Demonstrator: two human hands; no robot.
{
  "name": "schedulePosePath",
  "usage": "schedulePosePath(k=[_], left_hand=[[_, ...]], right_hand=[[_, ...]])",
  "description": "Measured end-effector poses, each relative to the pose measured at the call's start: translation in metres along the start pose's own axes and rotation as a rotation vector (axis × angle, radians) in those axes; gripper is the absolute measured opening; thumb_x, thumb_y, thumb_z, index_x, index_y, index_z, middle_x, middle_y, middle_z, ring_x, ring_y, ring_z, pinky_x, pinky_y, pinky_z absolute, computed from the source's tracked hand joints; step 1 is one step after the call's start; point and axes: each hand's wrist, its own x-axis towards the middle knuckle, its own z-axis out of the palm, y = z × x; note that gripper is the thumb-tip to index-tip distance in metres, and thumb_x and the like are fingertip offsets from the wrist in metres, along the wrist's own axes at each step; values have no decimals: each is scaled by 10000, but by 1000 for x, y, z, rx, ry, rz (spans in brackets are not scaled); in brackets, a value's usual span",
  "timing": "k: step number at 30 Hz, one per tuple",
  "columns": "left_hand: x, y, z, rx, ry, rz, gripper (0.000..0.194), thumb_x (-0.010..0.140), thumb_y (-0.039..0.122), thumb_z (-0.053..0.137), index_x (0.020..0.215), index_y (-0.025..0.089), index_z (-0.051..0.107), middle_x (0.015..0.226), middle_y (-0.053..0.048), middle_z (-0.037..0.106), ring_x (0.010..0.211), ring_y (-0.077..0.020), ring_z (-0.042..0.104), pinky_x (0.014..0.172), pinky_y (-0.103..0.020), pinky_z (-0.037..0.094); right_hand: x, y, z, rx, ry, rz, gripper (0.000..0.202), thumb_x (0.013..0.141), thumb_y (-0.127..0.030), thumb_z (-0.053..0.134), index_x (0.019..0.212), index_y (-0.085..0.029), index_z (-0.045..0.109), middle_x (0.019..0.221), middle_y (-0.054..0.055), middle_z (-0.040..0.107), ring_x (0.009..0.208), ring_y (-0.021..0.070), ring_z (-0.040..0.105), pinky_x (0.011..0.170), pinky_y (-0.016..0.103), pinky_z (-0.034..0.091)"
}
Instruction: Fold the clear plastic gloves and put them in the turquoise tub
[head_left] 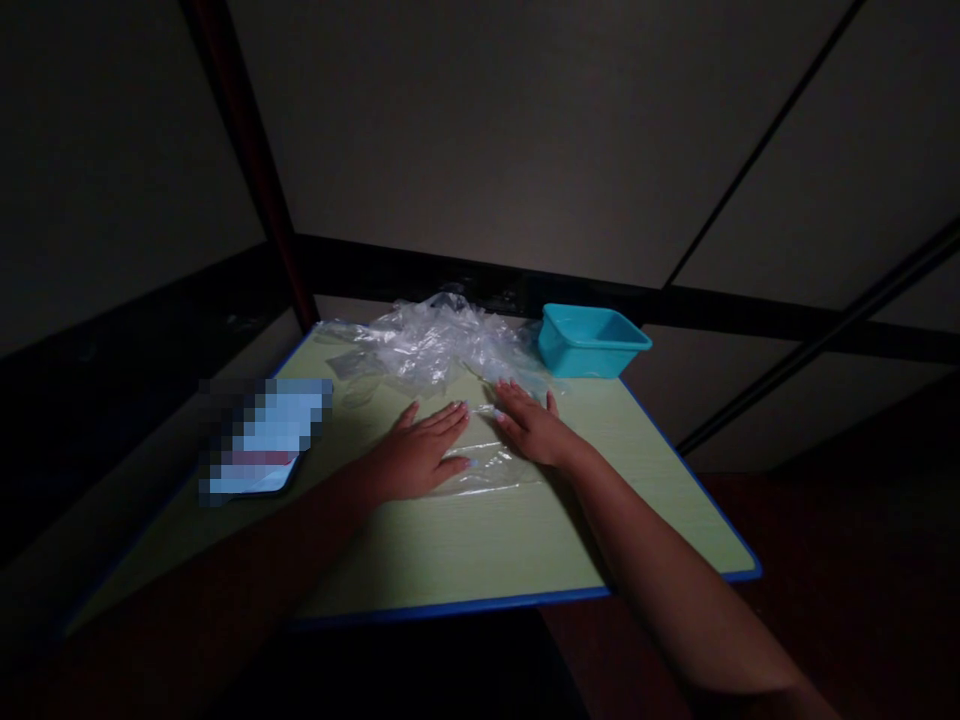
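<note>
A clear plastic bag lies flat on the table in front of me. My left hand rests palm down on its left part, fingers stretched out to the right. On its right part lies my right hand, also palm down, with the fingers pointing away from me and the thumb apart. Neither hand grips anything. Just beyond the hands sits a loose heap of crumpled clear plastic bags. Parts of the flat bag are hidden under both hands.
A turquoise plastic basket stands at the table's back right corner. A lit, blurred-out phone or tablet lies at the left edge. The light green table has a blue rim. Wall panels rise behind it.
</note>
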Motion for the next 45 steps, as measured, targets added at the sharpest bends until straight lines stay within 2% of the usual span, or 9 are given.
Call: schedulePosePath(k=[3,6,9,14,20,28,35,39,45], left_hand=[[0,0,-1,-5,-9,2,592,953,486,311,1474,211,249,1545,-76,154,1426,-214,186,1126,-541,99],[0,0,-1,-7,-5,-2,595,953,488,314,1471,201,253,1546,-79,150,1427,-211,182,1124,-548,97],[-1,0,-1,-12,7,-1,590,952,493,316,1470,215,259,1544,-78,167,1425,-212,191,1128,-536,95],[0,-2,2,-12,11,8,606,951,499,310,1477,208,237,1545,-77,160,1426,-211,187,1125,-547,88],[1,-1,2,-10,6,-4,602,948,503,308,1473,213,253,1546,-78,160,1425,-221,190,1123,-550,92],[0,-2,2,-21,7,7,606,952,502,298,1478,210,233,1549,-72,146,1428,-214,181,1124,-549,83],[0,-1,1,-21,-6,-4,591,956,472,301,1482,211,228,1543,-89,158,1424,-214,194,1128,-518,104],[0,-2,2,-18,11,6,563,968,455,271,1479,223,233,1545,-77,165,1425,-200,188,1129,-513,106],[0,-1,0,-20,-1,4,532,977,431,256,1476,243,241,1542,-60,191,1422,-197,199,1128,-516,107]], right_hand=[[2,6,-3,-28,33,23,572,905,-326,466,1441,-181,326,1513,146,279,1401,292,231,1067,650,82],[4,11,-6,-27,175,44,494,835,-298,570,1303,-151,507,1343,163,523,1258,284,446,1046,490,306],[6,17,-7,37,294,142,366,821,-294,590,1161,-158,595,1089,125,659,1024,235,587,887,348,435],[10,24,-2,127,266,234,275,791,-229,612,1059,-169,603,862,66,684,753,174,605,684,274,434],[11,25,2,204,258,190,263,736,-206,640,991,-185,580,731,-4,638,643,129,553,579,221,373],[7,23,-2,372,227,50,259,751,-160,511,999,-155,583,558,-57,507,521,105,449,505,204,310],[4,26,-4,404,64,1,379,667,-93,492,1000,-132,670,597,-27,589,539,110,480,534,205,359],[2,20,-8,334,59,-17,440,706,-47,482,1088,-145,678,867,34,716,716,149,616,704,254,463],[1,15,-10,273,58,-88,489,770,-35,474,1186,-222,653,1194,23,655,1033,206,641,922,325,464]])
